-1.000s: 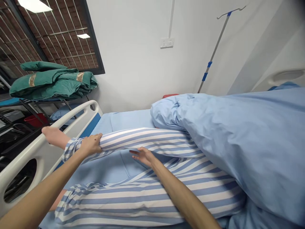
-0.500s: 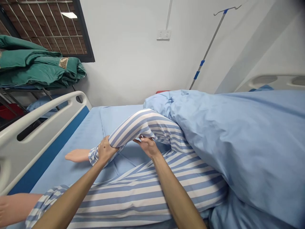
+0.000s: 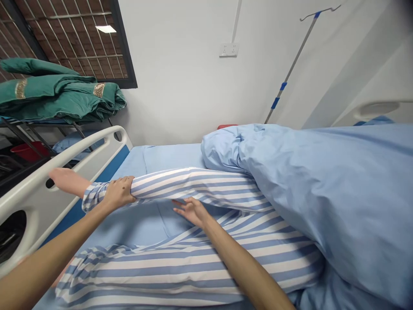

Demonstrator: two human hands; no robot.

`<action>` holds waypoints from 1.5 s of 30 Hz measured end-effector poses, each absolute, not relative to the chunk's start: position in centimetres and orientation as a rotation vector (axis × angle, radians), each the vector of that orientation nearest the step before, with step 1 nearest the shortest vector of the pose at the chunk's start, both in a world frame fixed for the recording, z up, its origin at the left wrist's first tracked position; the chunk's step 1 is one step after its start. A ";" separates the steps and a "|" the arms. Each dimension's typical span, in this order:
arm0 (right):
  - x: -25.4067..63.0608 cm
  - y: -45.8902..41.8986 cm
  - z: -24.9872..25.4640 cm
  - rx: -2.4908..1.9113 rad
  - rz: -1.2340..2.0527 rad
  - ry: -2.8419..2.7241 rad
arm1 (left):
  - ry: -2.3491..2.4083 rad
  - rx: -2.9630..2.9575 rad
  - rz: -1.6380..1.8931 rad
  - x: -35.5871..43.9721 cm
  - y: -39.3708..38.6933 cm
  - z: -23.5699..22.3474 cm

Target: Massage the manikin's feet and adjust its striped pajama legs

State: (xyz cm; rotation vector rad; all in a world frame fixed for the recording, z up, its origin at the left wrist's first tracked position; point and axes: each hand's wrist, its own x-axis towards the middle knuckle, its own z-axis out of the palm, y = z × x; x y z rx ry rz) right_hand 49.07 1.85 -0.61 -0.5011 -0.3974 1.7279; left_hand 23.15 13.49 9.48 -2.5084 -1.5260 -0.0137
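Note:
A leg in blue-and-white striped trousers (image 3: 193,183) is stretched nearly straight above the bed, its bare foot (image 3: 69,183) near the footboard. My left hand (image 3: 119,192) is wrapped round the lower leg just above the ankle, thumb on the near side. Under the knee, my right hand (image 3: 192,212) is palm up with its fingers apart; whether the fingertips touch the cloth I cannot tell. The other striped leg (image 3: 167,275) lies flat on the bed nearer to me, its foot mostly hidden behind my left forearm.
A white bed footboard (image 3: 112,137) with a blue panel stands at left. A bunched light-blue quilt (image 3: 290,172) covers the body at right. Behind are a drip pole (image 3: 292,66) and a wall socket (image 3: 229,50). Folded green cloth (image 3: 64,97) rests on a rack by the barred window.
The raised leg has gone from bent at the knee to nearly straight. My left hand has moved left and up with the ankle; the knee has lowered, and my right hand has dropped slightly.

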 end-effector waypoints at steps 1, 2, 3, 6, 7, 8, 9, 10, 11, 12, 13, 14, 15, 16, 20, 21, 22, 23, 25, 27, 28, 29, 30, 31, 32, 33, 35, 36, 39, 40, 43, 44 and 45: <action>48.6 1.9 -1.1 -0.527 1.766 -0.365 | -1.509 -2.504 0.023 22.7 13.7 9.1; 48.2 2.0 -1.6 -0.561 1.794 -0.336 | -1.494 -2.504 0.049 22.3 13.9 8.6; 48.0 2.2 -2.1 -0.599 1.809 -0.310 | -1.485 -2.506 0.065 22.0 14.0 7.8; 47.5 2.7 -3.6 -0.730 1.810 -0.253 | -1.521 -2.506 0.091 21.6 14.5 4.5; 47.5 2.9 -4.0 -0.774 1.804 -0.243 | -1.542 -2.506 0.093 21.5 14.7 3.3; 47.5 3.1 -4.5 -0.814 1.799 -0.238 | -1.561 -2.508 0.094 21.4 14.9 2.1; 47.5 3.3 -4.9 -0.852 1.796 -0.237 | -1.577 -2.510 0.093 21.4 15.0 0.9; 47.5 3.5 -5.4 -0.885 1.797 -0.240 | -1.588 -2.513 0.091 21.3 15.1 -0.1; 47.6 3.7 -5.8 -0.919 1.797 -0.245 | -1.598 -2.515 0.083 21.2 15.3 -1.0; 47.6 3.8 -6.3 -0.966 1.791 -0.260 | -1.607 -2.517 0.073 21.1 15.4 -1.8; 47.7 4.0 -6.7 -1.029 1.777 -0.281 | -1.614 -2.522 0.059 20.9 15.5 -2.4; 47.8 4.1 -7.1 -1.098 1.754 -0.305 | -1.615 -2.531 0.044 20.7 15.6 -2.9; 47.9 4.2 -7.4 -1.168 1.729 -0.330 | -1.612 -2.545 0.030 20.5 15.7 -3.3; 48.0 4.3 -7.7 -1.232 1.703 -0.356 | -1.614 -2.556 0.019 20.3 15.7 -3.6; 48.6 4.2 -8.2 -1.409 1.659 -0.476 | -1.593 -2.546 -0.110 20.1 14.7 -3.9; 48.7 4.1 -8.1 -1.455 1.651 -0.528 | -1.569 -2.548 -0.176 20.2 14.0 -3.8; 48.7 4.0 -8.0 -1.503 1.640 -0.588 | -1.540 -2.573 -0.247 20.2 13.1 -3.6; 48.8 3.8 -7.8 -1.548 1.623 -0.654 | -1.518 -2.630 -0.315 20.2 11.9 -3.3; 48.7 3.4 -7.3 -1.623 1.573 -0.785 | -1.497 -2.828 -0.416 19.5 8.9 -2.6; 48.6 2.7 -6.6 -1.661 1.500 -0.897 | -1.494 -3.041 -0.436 18.0 5.5 -1.9; 48.5 2.2 -6.1 -1.665 1.453 -0.940 | -1.502 -3.123 -0.394 16.9 3.9 -1.7; 48.3 1.6 -5.5 -1.660 1.400 -0.975 | -1.514 -3.178 -0.325 15.6 2.3 -1.5; 48.2 0.8 -4.9 -1.652 1.346 -1.000 | -1.521 -3.205 -0.234 14.3 1.0 -1.6; 48.0 -0.1 -4.1 -1.630 1.291 -1.020 | -1.519 -3.205 -0.142 13.0 -0.1 -1.8; 47.8 -1.3 -3.3 -1.588 1.239 -1.037 | -1.507 -3.176 -0.066 11.9 -1.0 -2.2; 47.5 -2.6 -2.6 -1.528 1.194 -1.050 | -1.490 -3.120 -0.019 11.0 -1.5 -2.6; 46.7 -5.9 -1.4 -1.390 1.140 -1.046 | -1.470 -2.964 0.023 10.0 -2.1 -3.6; 46.3 -7.8 -1.2 -1.333 1.136 -1.020 | -1.471 -2.886 0.039 9.9 -2.1 -4.0; 44.4 -14.0 -2.7 -1.282 1.233 -0.877 | -1.462 -2.739 0.112 10.5 -1.9 -4.2; 43.7 -16.0 -3.8 -1.282 1.289 -0.842 | -1.450 -2.725 0.134 10.7 -2.0 -3.8; 41.5 -20.7 -7.3 -1.314 1.496 -0.798 | -1.412 -2.718 0.130 11.0 -2.3 -1.4; 40.9 -21.6 -8.1 -1.326 1.560 -0.760 | -1.398 -2.718 0.117 11.0 -2.6 -0.1; 40.3 -22.1 -8.7 -1.321 1.612 -0.690 | -1.380 -2.713 0.100 10.9 -2.8 1.3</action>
